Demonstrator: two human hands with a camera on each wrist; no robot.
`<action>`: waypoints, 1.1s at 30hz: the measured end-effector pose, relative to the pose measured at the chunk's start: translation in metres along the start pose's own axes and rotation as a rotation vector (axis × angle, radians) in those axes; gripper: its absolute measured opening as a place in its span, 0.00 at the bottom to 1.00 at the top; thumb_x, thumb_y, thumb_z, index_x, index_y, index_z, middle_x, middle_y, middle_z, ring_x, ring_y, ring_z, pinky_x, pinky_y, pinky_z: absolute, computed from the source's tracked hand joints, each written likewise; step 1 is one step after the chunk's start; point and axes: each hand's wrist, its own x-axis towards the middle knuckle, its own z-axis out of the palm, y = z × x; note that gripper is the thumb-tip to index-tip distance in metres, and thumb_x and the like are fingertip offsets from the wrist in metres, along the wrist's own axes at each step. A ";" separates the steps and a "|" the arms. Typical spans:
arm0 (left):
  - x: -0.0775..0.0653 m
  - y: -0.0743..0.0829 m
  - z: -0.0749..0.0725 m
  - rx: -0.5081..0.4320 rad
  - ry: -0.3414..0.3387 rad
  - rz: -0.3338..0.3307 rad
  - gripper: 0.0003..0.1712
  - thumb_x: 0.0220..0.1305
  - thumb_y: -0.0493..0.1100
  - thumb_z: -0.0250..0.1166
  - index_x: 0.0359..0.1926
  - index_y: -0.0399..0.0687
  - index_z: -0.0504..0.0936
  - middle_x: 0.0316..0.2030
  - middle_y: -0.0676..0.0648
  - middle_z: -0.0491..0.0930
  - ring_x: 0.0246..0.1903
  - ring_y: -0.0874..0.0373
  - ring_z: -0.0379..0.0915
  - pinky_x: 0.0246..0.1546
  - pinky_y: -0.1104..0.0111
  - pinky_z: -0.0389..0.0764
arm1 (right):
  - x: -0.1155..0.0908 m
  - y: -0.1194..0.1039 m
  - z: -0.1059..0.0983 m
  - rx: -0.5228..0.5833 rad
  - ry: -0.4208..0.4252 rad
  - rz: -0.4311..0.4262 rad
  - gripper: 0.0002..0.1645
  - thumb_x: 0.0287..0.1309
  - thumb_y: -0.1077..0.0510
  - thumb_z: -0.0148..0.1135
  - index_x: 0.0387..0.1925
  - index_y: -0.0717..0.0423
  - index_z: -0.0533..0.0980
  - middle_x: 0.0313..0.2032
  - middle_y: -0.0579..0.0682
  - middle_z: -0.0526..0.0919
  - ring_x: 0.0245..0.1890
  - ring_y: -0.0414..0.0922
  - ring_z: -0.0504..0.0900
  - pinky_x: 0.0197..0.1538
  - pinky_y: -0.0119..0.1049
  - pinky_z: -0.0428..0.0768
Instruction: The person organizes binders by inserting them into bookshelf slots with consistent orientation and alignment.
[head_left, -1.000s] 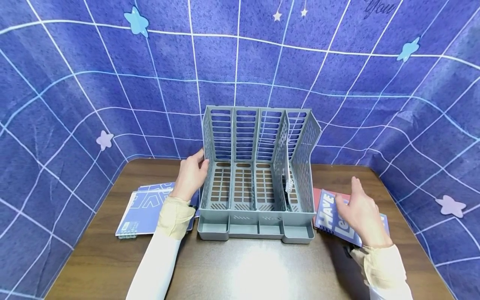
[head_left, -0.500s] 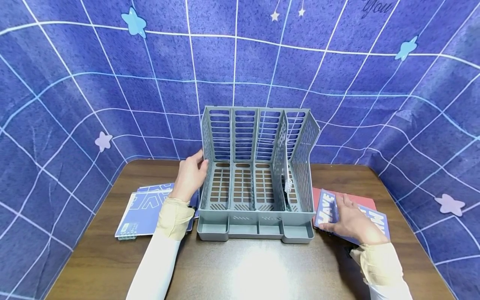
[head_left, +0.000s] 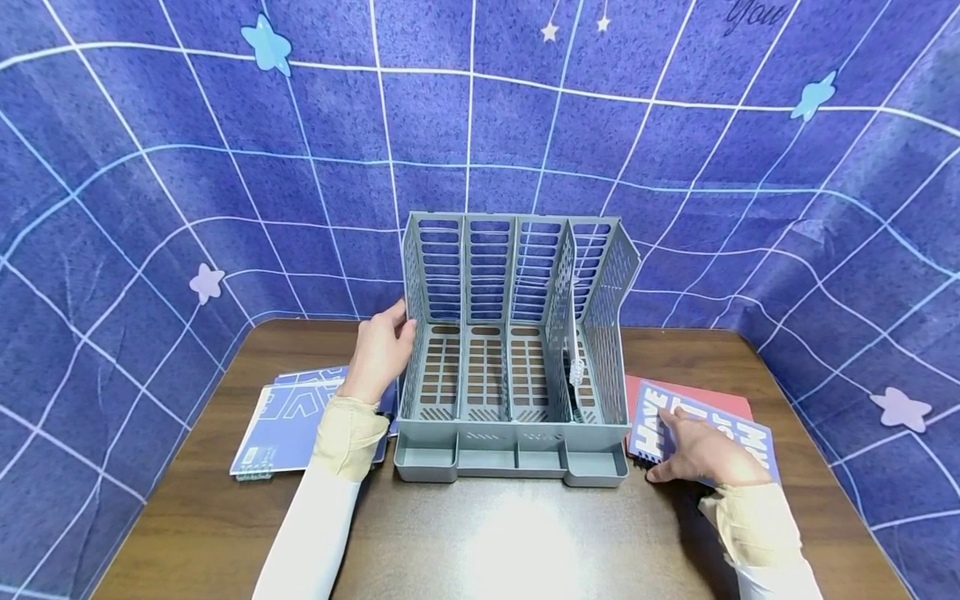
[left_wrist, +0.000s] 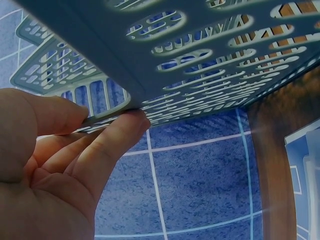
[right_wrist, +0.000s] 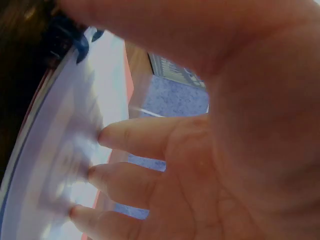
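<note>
My left hand (head_left: 378, 354) holds the left side of a grey slotted desk file rack (head_left: 487, 431). In the left wrist view its thumb and fingers (left_wrist: 107, 142) pinch the panel's edge. Over at the right, my right hand (head_left: 708, 454) lies over a blue spiral notebook (head_left: 651, 417) with large white lettering. Its fingertips touch the cover, and the thumb is by the near, spiral-bound edge; the right wrist view shows the fingers (right_wrist: 135, 137) spread and fairly straight. Part of a red book (head_left: 731, 405) shows beneath the blue notebook.
A thin spiral notebook (head_left: 576, 333) stands in the rack's rightmost compartment. Several blue notebooks (head_left: 288, 429) lie left of the rack, partly under my left arm. A blue grid-patterned curtain (head_left: 315, 183) surrounds the brown wooden table (head_left: 420, 542).
My right hand has come down from above the blue notebook onto its cover, then shifted slightly nearer to me with the thumb at the near edge. The left hand keeps its hold on the rack.
</note>
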 end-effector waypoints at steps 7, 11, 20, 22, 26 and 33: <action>-0.001 0.000 0.000 -0.001 0.005 -0.008 0.14 0.70 0.43 0.59 0.54 0.54 0.81 0.38 0.45 0.87 0.34 0.51 0.82 0.37 0.52 0.81 | -0.001 0.000 0.000 0.058 -0.028 0.033 0.73 0.26 0.47 0.84 0.73 0.64 0.55 0.70 0.76 0.50 0.62 0.74 0.63 0.58 0.69 0.67; -0.001 0.000 0.001 0.001 0.009 -0.008 0.14 0.69 0.43 0.59 0.54 0.55 0.81 0.37 0.45 0.87 0.33 0.51 0.81 0.37 0.52 0.81 | 0.000 0.000 0.000 0.048 -0.044 0.044 0.72 0.27 0.50 0.84 0.74 0.63 0.55 0.70 0.76 0.48 0.62 0.74 0.63 0.57 0.69 0.67; 0.000 0.000 0.001 0.001 0.006 -0.006 0.17 0.69 0.42 0.59 0.56 0.54 0.81 0.39 0.44 0.87 0.33 0.50 0.82 0.36 0.52 0.82 | 0.001 -0.002 0.001 -0.012 -0.016 0.005 0.67 0.27 0.53 0.84 0.70 0.67 0.60 0.67 0.79 0.57 0.56 0.71 0.71 0.56 0.66 0.71; -0.001 0.000 0.002 0.001 0.008 -0.008 0.17 0.69 0.42 0.59 0.57 0.55 0.81 0.39 0.44 0.87 0.34 0.50 0.82 0.37 0.52 0.82 | 0.000 -0.003 0.001 -0.026 0.010 -0.027 0.58 0.25 0.54 0.84 0.63 0.67 0.68 0.57 0.77 0.71 0.48 0.65 0.76 0.53 0.62 0.75; 0.000 0.000 0.002 0.002 0.009 -0.004 0.15 0.69 0.42 0.59 0.54 0.54 0.81 0.38 0.45 0.87 0.34 0.50 0.82 0.37 0.52 0.82 | -0.004 -0.005 -0.001 -0.013 0.054 -0.078 0.35 0.24 0.56 0.83 0.39 0.62 0.76 0.33 0.57 0.79 0.34 0.52 0.76 0.43 0.54 0.78; 0.000 0.000 0.002 -0.003 0.011 0.004 0.12 0.69 0.41 0.59 0.51 0.53 0.81 0.36 0.45 0.86 0.30 0.51 0.80 0.34 0.53 0.81 | -0.010 -0.008 -0.003 -0.022 0.081 -0.107 0.20 0.28 0.59 0.77 0.23 0.54 0.72 0.23 0.48 0.72 0.26 0.47 0.70 0.33 0.45 0.73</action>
